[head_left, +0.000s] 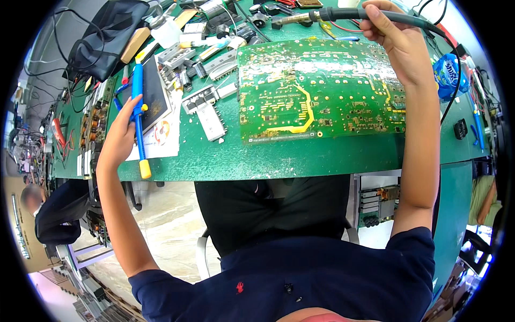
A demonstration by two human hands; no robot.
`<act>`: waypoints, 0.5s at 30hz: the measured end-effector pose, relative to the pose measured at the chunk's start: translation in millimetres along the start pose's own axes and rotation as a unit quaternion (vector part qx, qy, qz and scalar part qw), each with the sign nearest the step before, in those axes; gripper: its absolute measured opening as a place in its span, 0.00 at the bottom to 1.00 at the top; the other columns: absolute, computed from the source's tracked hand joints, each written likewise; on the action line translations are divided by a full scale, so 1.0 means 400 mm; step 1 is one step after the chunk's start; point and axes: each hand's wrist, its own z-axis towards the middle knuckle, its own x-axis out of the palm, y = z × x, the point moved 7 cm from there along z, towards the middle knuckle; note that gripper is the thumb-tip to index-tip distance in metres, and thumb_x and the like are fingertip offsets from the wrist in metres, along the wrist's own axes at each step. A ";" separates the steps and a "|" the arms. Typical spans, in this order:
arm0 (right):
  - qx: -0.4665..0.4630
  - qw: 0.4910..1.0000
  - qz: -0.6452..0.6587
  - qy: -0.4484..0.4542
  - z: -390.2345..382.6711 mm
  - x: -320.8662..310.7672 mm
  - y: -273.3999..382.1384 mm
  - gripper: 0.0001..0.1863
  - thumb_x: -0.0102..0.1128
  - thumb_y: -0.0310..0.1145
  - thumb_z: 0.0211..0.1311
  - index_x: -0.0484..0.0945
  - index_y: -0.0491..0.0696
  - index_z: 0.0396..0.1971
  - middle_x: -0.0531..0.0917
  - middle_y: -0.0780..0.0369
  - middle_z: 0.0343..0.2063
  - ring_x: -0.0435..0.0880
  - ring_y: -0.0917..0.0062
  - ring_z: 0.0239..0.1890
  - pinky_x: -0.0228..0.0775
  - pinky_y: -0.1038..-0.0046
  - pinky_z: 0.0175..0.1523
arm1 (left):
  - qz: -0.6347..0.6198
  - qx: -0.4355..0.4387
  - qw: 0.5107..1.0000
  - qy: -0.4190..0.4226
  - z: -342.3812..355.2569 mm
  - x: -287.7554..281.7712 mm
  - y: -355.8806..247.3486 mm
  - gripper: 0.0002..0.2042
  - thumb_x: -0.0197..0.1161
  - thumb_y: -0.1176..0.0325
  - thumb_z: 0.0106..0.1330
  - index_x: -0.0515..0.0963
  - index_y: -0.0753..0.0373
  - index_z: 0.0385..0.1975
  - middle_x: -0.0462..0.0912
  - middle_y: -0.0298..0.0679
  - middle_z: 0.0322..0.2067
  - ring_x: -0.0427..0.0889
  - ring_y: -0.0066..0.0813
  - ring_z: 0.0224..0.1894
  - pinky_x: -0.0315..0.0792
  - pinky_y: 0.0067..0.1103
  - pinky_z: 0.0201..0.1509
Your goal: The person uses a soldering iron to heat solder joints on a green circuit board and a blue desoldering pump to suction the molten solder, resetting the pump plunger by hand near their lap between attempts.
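Okay, soldering iron [343, 15] across top right, gripped in right hand [405, 48]; blue desoldering pump [139, 124] at left, held in left hand [119, 137]. Looks like the tools-in-hand step, green circuit board [343, 91] right of centre; next move calls for keeping the iron's tip off loose parts [259, 20] up top.

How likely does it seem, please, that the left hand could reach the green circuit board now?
Probably yes: though the left hand holds a blue tool, only low things, like a grey part, lie between it and the green circuit board.
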 end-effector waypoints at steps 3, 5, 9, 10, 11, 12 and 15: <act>-0.014 1.000 0.009 0.023 -0.019 0.023 0.033 0.14 0.64 0.37 0.63 0.78 0.40 0.38 0.81 0.63 0.24 0.80 0.81 0.25 0.73 0.80 0.32 | 0.055 -0.029 0.997 -0.044 -0.045 -0.014 -0.023 0.26 0.48 0.81 0.67 0.65 0.55 0.66 0.62 0.47 0.68 0.59 0.42 0.71 0.54 0.31 0.72; 0.000 0.999 -0.009 -0.033 -0.027 -0.001 0.014 0.13 0.64 0.36 0.63 0.80 0.39 0.37 0.81 0.63 0.24 0.80 0.81 0.24 0.72 0.81 0.31 | 0.137 -0.004 0.984 -0.119 -0.067 -0.023 -0.116 0.23 0.48 0.80 0.68 0.68 0.58 0.63 0.65 0.47 0.66 0.63 0.42 0.69 0.57 0.31 0.71; -0.010 0.998 -0.056 -0.016 -0.048 0.032 0.030 0.16 0.59 0.36 0.68 0.81 0.35 0.39 0.82 0.61 0.24 0.81 0.80 0.23 0.74 0.81 0.30 | 0.136 0.160 0.955 -0.209 -0.091 0.008 -0.414 0.16 0.56 0.76 0.66 0.75 0.65 0.54 0.76 0.46 0.58 0.74 0.43 0.61 0.64 0.30 0.65; 0.010 0.994 -0.081 -0.070 -0.050 0.025 0.020 0.18 0.57 0.38 0.70 0.81 0.35 0.39 0.82 0.59 0.23 0.82 0.78 0.23 0.75 0.79 0.31 | 0.124 0.164 0.956 -0.212 -0.085 0.024 -0.449 0.17 0.58 0.76 0.65 0.75 0.66 0.54 0.76 0.46 0.58 0.75 0.43 0.61 0.65 0.30 0.64; -0.010 0.995 -0.083 -0.057 -0.054 0.022 0.019 0.19 0.57 0.39 0.70 0.81 0.34 0.39 0.83 0.59 0.23 0.82 0.78 0.24 0.75 0.79 0.31 | 0.112 0.167 0.956 -0.215 -0.079 0.044 -0.488 0.17 0.59 0.76 0.65 0.75 0.66 0.54 0.76 0.47 0.57 0.75 0.43 0.61 0.65 0.30 0.64; -0.029 0.995 -0.080 -0.043 -0.059 0.023 0.016 0.20 0.57 0.40 0.70 0.81 0.34 0.39 0.83 0.59 0.23 0.82 0.78 0.24 0.75 0.79 0.31 | 0.072 0.133 0.966 -0.209 -0.062 0.058 -0.544 0.18 0.60 0.76 0.64 0.75 0.66 0.55 0.77 0.47 0.56 0.75 0.43 0.60 0.65 0.30 0.64; -0.045 0.992 -0.110 -0.037 -0.061 0.050 0.031 0.23 0.57 0.44 0.70 0.81 0.34 0.40 0.84 0.56 0.25 0.83 0.77 0.26 0.76 0.79 0.32 | 0.041 0.068 0.971 -0.227 0.005 0.083 -0.532 0.19 0.62 0.76 0.64 0.75 0.65 0.55 0.79 0.49 0.53 0.76 0.44 0.58 0.67 0.31 0.61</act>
